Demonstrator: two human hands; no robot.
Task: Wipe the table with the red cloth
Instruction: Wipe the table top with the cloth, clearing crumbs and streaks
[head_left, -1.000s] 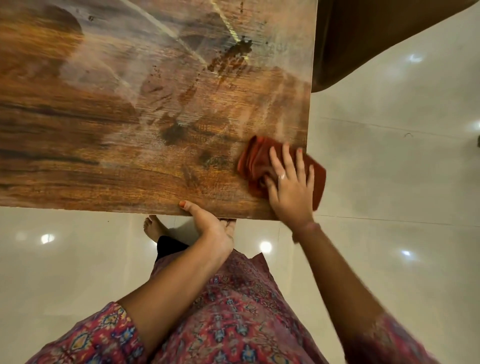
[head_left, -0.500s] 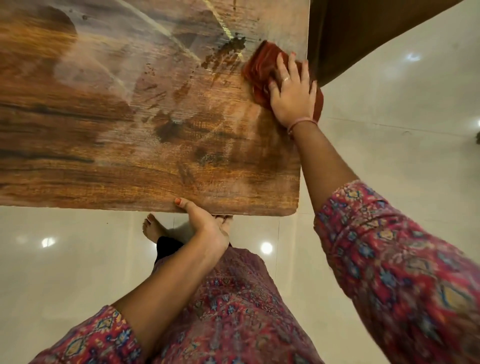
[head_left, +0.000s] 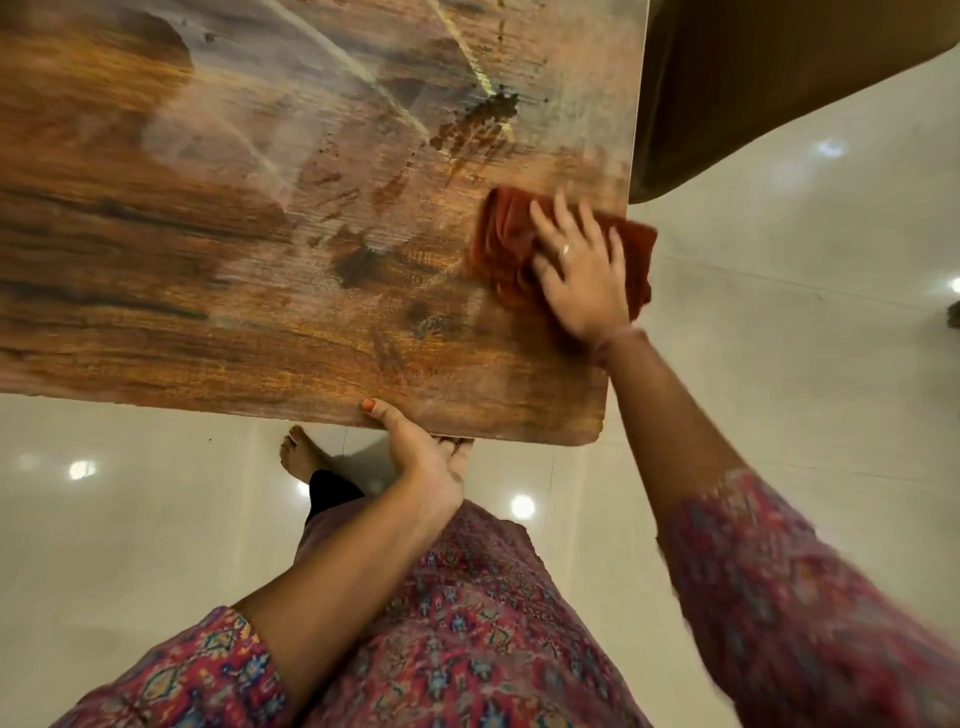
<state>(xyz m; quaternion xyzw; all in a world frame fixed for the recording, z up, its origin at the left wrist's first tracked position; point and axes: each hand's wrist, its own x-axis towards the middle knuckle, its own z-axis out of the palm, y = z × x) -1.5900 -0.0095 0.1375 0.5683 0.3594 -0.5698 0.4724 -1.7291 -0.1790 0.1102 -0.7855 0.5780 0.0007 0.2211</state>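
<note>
I log one cloth (head_left: 506, 244) at table (head_left: 208, 260) three o'clock, right hand (head_left: 582, 275) flat on it, left hand (head_left: 421, 457) clasping the six o'clock edge.

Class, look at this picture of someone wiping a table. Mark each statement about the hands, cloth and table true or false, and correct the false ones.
1. The right hand presses flat on the red cloth. True.
2. The cloth lies at the table's left end. False: it is near the right edge.
3. The left hand grips the table's near edge. True.
4. The left hand holds a second cloth. False: it holds only the table edge.
</note>
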